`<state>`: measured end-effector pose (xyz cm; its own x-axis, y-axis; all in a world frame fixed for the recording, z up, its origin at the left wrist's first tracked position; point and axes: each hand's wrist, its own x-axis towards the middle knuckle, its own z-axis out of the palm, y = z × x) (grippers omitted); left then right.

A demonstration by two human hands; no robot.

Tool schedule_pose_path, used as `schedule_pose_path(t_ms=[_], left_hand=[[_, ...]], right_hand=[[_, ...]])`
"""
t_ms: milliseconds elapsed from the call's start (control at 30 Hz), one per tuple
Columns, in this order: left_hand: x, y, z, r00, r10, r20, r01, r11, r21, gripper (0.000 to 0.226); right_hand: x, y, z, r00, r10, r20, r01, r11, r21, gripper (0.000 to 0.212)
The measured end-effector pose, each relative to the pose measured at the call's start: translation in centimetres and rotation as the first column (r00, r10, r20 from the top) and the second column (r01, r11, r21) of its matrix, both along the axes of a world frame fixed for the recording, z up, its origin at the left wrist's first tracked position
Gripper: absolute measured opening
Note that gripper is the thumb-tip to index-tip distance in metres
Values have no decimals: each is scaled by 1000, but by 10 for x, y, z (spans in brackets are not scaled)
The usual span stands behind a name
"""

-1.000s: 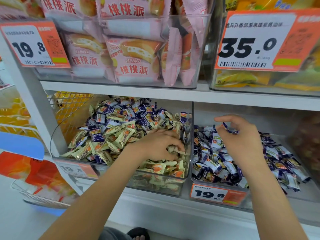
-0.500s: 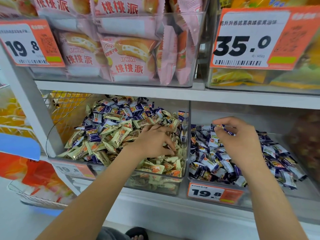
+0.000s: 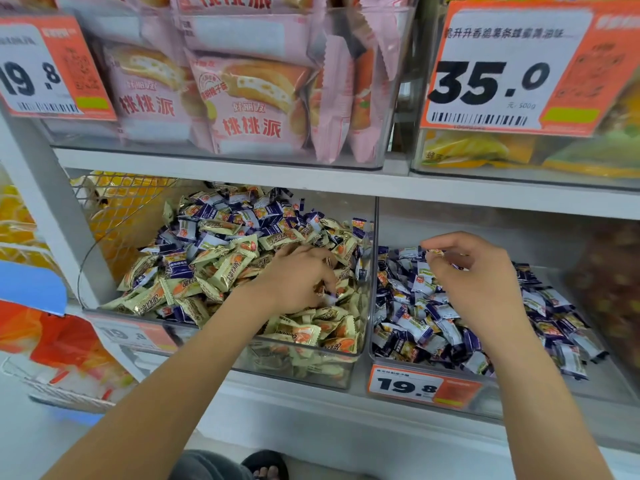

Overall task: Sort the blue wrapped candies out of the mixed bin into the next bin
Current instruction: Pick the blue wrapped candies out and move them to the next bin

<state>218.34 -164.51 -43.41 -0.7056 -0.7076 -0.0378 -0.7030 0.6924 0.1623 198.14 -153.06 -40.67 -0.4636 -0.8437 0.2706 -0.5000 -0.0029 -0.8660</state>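
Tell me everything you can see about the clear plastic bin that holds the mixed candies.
The clear plastic mixed bin sits on the lower white shelf, left of the neighbouring clear bin of blue wrapped candies; whether their walls touch I cannot tell. Its walls are transparent and its front corners rounded. It is heaped with cream wrapped candies and blue wrapped candies mixed together. The left hand reaches in over its front rim, fingers curled among the candies. An orange price tag hangs at its front left.

Left hand (image 3: 298,277) is digging deeper into the mixed bin (image 3: 346,362), now pinching a candy (image 3: 330,298); right hand (image 3: 474,271) is lifting slightly.
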Motion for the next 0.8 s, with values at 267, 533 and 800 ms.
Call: schedule_pose_path(t_ms=[267, 533, 800], left_hand=[[4, 9, 11, 854, 150, -497, -54, 978, 202, 30], [1, 27, 34, 701, 111, -704, 81, 969, 233, 13], [18, 17, 27, 903, 108, -416, -20, 977, 212, 34]], right_hand=[[21, -2, 8, 998, 65, 7, -64, 993, -102, 17], [55, -13, 7, 930, 234, -283, -262, 963, -63, 26], [44, -10, 21, 981, 158, 116, -136, 974, -178, 20]])
